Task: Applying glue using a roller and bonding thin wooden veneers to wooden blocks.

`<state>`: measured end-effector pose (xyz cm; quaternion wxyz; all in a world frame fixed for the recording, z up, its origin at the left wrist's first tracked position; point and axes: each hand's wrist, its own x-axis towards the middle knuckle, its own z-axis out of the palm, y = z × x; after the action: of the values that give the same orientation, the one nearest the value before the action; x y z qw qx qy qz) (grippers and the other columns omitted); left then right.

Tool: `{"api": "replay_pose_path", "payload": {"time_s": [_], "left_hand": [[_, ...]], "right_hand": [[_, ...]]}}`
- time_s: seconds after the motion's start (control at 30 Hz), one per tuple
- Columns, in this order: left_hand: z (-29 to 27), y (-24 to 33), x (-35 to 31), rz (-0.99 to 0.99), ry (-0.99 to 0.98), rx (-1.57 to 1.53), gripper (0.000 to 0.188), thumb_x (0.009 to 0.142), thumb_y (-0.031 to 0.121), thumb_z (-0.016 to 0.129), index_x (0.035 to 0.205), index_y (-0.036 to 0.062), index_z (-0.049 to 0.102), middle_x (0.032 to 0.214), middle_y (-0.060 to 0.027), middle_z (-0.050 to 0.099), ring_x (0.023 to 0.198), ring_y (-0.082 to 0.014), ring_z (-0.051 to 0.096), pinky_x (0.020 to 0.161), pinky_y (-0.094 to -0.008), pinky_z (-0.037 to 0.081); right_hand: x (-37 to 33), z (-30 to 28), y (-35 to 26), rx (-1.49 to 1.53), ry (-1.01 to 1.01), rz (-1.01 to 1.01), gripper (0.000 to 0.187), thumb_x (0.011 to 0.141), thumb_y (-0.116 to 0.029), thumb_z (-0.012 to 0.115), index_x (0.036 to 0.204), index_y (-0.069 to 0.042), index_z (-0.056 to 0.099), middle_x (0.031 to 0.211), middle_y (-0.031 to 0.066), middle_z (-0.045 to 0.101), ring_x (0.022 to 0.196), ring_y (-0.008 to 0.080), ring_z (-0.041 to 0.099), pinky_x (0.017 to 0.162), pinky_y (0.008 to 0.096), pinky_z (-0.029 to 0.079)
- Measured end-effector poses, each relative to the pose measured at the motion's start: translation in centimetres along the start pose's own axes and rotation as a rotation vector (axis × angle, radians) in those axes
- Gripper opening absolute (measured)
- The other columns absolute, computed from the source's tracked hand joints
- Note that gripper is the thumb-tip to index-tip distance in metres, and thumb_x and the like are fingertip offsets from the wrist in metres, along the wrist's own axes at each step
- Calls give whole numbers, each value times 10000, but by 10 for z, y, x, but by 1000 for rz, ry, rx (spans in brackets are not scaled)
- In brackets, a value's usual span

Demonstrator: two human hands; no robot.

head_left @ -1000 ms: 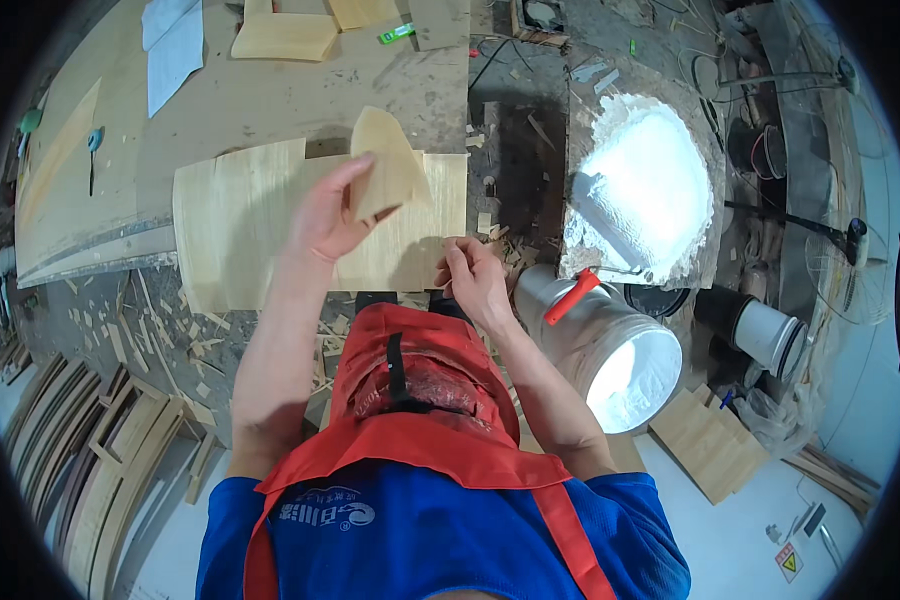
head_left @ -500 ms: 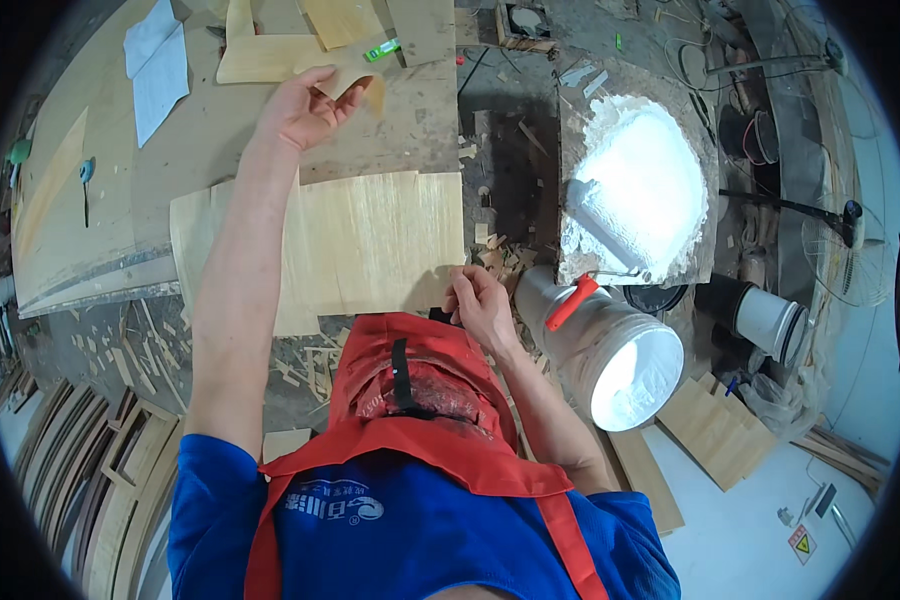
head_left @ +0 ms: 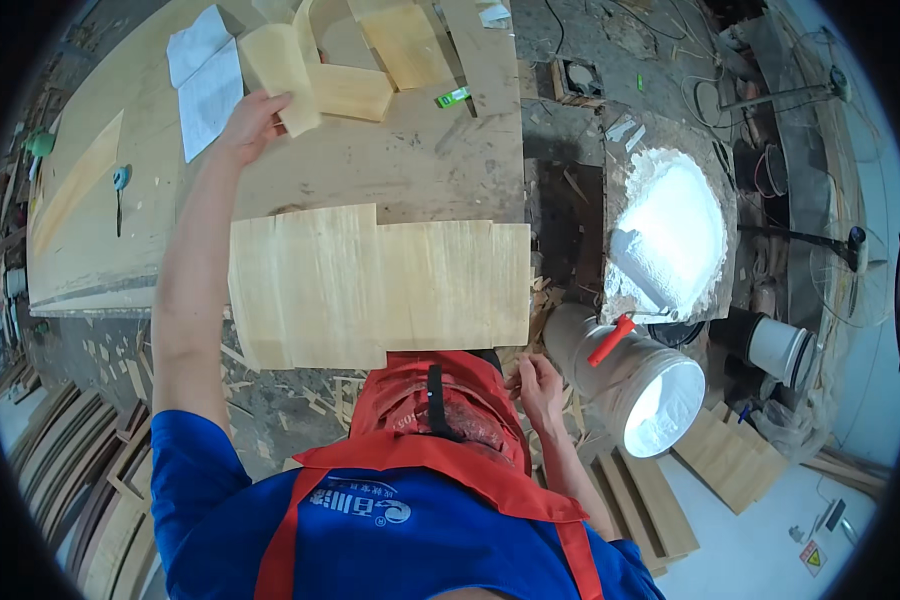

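Note:
My left hand [head_left: 256,124] reaches far over the worktable, its fingers closed on the edge of a pale wood veneer strip [head_left: 279,72]. That strip lies slanting beside other veneer offcuts [head_left: 355,92]. Across the table's near edge several broad veneer sheets [head_left: 310,285] lie side by side, their ends uneven. My right hand [head_left: 539,390] is low by my waist, just off the sheets' near right corner. Its fingers are loosely bent and apart, and nothing shows in them.
Right of the table a board [head_left: 615,290] carries white paste and a red-handled paint roller [head_left: 612,340]. A white bucket [head_left: 660,405] lies tilted below it. White paper [head_left: 208,85], a green-labelled small item [head_left: 453,97] and a blue-headed tool [head_left: 120,182] rest on the worktable [head_left: 340,175].
My left hand has moved left with the veneer strip, which now lies flatter instead of curling. My right hand has drawn back from the sheets' near edge toward my waist. The whole view has shifted.

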<state>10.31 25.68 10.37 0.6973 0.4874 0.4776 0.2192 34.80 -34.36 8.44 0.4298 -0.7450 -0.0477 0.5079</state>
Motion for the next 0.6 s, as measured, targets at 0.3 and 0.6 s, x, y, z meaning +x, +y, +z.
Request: {"api": "replay_pose_path", "payload": {"time_s": [0.3, 0.6], "left_hand": [[-63, -36, 10, 361, 249, 958, 447, 1000, 254, 710, 1376, 23, 639, 1312, -153, 685, 1184, -272, 671, 1031, -401, 528], [153, -116, -184, 583, -124, 988, 331, 985, 214, 702, 1272, 50, 668, 1317, -163, 668, 1250, -373, 634, 1087, -443, 496]], "right_hand": [[-14, 41, 36, -89, 83, 19, 345, 1106, -305, 579, 1156, 17, 694, 873, 82, 736, 715, 125, 682, 652, 274, 541], [24, 50, 68, 332, 65, 44, 253, 1104, -205, 575, 1279, -32, 631, 982, 76, 723, 760, 146, 692, 634, 279, 568]]}}
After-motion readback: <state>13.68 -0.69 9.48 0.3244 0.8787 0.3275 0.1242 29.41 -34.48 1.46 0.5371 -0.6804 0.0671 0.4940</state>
